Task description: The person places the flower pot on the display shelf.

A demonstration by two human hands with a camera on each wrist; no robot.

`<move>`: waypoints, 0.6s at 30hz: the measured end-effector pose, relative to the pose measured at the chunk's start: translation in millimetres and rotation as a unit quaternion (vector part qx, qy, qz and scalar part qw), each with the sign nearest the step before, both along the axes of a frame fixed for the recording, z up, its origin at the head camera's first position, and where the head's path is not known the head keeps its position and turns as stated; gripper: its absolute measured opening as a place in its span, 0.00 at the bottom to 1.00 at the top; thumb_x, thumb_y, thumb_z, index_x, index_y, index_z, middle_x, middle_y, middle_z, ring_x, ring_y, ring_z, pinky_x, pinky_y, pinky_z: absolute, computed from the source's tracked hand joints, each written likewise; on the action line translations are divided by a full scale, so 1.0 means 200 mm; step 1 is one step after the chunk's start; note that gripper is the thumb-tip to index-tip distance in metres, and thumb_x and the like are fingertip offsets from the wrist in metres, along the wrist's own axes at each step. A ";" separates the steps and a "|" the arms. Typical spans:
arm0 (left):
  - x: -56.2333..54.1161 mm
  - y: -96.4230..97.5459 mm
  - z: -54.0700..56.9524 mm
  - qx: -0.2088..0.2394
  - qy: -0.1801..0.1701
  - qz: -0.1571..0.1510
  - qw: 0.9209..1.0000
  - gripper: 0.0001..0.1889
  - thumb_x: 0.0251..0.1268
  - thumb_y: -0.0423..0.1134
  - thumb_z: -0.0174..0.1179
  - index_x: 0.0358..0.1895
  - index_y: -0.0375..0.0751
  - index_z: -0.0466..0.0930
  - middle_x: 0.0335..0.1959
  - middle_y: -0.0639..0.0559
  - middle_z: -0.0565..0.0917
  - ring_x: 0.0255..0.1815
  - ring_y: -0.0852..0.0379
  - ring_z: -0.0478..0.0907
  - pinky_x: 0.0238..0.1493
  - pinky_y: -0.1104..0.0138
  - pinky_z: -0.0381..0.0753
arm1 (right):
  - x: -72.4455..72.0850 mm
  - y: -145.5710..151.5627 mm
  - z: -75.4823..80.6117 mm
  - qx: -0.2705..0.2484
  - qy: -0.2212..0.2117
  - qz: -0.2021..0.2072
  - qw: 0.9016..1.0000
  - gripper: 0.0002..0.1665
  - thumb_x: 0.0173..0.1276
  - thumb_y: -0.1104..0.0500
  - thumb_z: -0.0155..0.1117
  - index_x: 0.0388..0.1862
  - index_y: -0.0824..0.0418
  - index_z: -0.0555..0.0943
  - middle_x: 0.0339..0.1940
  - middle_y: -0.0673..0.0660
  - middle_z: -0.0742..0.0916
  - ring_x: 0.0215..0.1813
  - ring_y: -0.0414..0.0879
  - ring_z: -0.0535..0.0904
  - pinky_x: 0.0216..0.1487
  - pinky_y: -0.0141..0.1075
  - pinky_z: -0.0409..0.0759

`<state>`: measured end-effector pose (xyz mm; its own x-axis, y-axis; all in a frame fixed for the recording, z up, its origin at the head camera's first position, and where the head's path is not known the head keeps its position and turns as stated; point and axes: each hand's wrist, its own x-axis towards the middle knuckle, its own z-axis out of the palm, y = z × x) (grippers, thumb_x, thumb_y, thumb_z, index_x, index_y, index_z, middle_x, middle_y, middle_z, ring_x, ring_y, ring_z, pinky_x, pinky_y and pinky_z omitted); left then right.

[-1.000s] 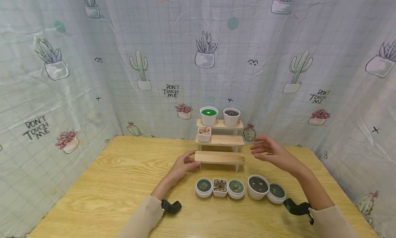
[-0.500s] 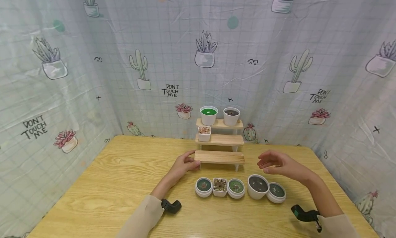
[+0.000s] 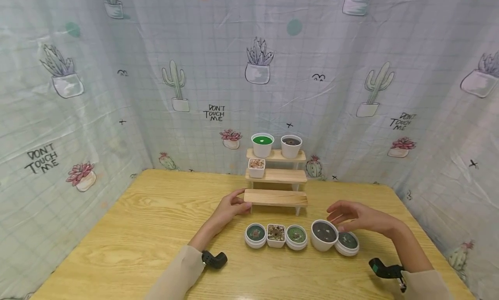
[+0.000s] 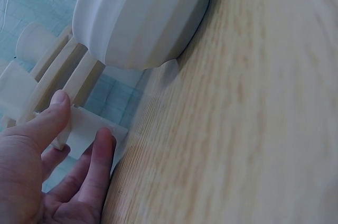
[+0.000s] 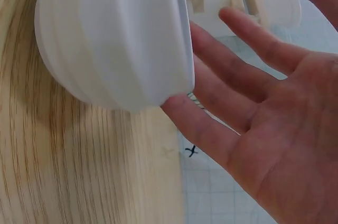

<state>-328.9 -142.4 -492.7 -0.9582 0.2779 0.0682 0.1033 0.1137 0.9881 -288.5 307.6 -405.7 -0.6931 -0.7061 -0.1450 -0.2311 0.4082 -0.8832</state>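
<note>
A three-step wooden plant stand (image 3: 275, 198) stands at the middle of the table. My left hand (image 3: 229, 208) holds the left end of its lowest step; the left wrist view shows the thumb by the board and the fingers around the white leg (image 4: 90, 131). My right hand (image 3: 362, 217) hovers over the right end of the front row of pots, fingers spread and loosely bent. Nearest to it are a larger white pot with a dark top (image 3: 324, 235) and a low round pot (image 3: 347, 243). A ribbed white pot (image 5: 116, 39) hides some fingertips in the right wrist view.
Two white pots, one green-topped (image 3: 263, 145) and one brown-topped (image 3: 291, 146), stand on the top step. A square pebble pot (image 3: 257, 168) is on the middle step's left. Three small pots, the middle one square (image 3: 276, 236), line the table (image 3: 156, 230) before the stand.
My right hand has come down from beside the middle step toward the pots at front right. The left hand stays at the stand, and the pots have not moved.
</note>
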 end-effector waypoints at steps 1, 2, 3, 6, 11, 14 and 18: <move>0.00 0.00 0.00 -0.001 -0.001 0.002 1.000 0.40 0.71 0.43 0.68 0.80 0.40 0.60 0.48 0.39 0.86 0.44 0.53 0.89 0.52 0.62 0.88 | 0.00 0.00 0.00 -0.001 -0.004 0.006 1.000 0.32 0.76 0.64 0.61 0.74 0.73 0.64 0.69 0.76 0.76 0.65 0.46 0.82 0.60 0.32 0.82; 0.01 -0.01 0.00 -0.003 -0.002 0.003 1.000 0.40 0.71 0.43 0.68 0.80 0.40 0.60 0.48 0.39 0.86 0.44 0.53 0.89 0.52 0.62 0.88 | 0.00 0.00 0.00 -0.002 -0.006 0.012 1.000 0.33 0.76 0.65 0.61 0.74 0.73 0.63 0.69 0.76 0.77 0.66 0.47 0.81 0.60 0.32 0.82; 0.01 -0.01 0.00 -0.004 -0.001 0.004 1.000 0.40 0.71 0.43 0.68 0.80 0.40 0.60 0.48 0.39 0.86 0.44 0.53 0.89 0.53 0.62 0.88 | -0.01 0.00 -0.01 -0.003 -0.006 0.016 1.000 0.33 0.76 0.65 0.61 0.74 0.73 0.63 0.68 0.75 0.77 0.66 0.47 0.81 0.60 0.32 0.82; 0.01 -0.02 -0.01 -0.007 -0.004 0.001 1.000 0.41 0.71 0.44 0.68 0.81 0.40 0.58 0.49 0.39 0.86 0.45 0.53 0.89 0.54 0.62 0.87 | -0.01 -0.01 -0.01 -0.004 -0.009 0.025 1.000 0.32 0.75 0.65 0.61 0.73 0.74 0.64 0.68 0.75 0.78 0.66 0.49 0.81 0.61 0.32 0.82; 0.01 -0.02 -0.02 -0.005 -0.005 -0.002 1.000 0.41 0.71 0.44 0.68 0.81 0.40 0.58 0.50 0.39 0.86 0.45 0.52 0.89 0.54 0.62 0.88 | -0.01 0.00 -0.03 0.004 -0.025 0.032 0.999 0.33 0.74 0.64 0.63 0.73 0.74 0.64 0.67 0.73 0.79 0.65 0.49 0.82 0.61 0.32 0.81; 0.01 -0.01 -0.01 -0.003 -0.003 -0.004 1.000 0.40 0.71 0.43 0.68 0.81 0.41 0.59 0.50 0.39 0.86 0.45 0.52 0.89 0.53 0.62 0.88 | -0.01 0.02 -0.04 0.007 -0.029 0.033 0.999 0.34 0.73 0.64 0.64 0.73 0.73 0.65 0.68 0.73 0.78 0.65 0.47 0.81 0.61 0.31 0.81; 0.00 0.00 0.01 -0.002 0.002 -0.003 1.000 0.40 0.71 0.43 0.68 0.81 0.40 0.59 0.50 0.38 0.86 0.44 0.52 0.89 0.53 0.61 0.88 | -0.02 0.03 -0.04 0.009 -0.035 0.032 0.999 0.34 0.72 0.64 0.66 0.73 0.71 0.66 0.70 0.72 0.77 0.67 0.48 0.80 0.62 0.31 0.81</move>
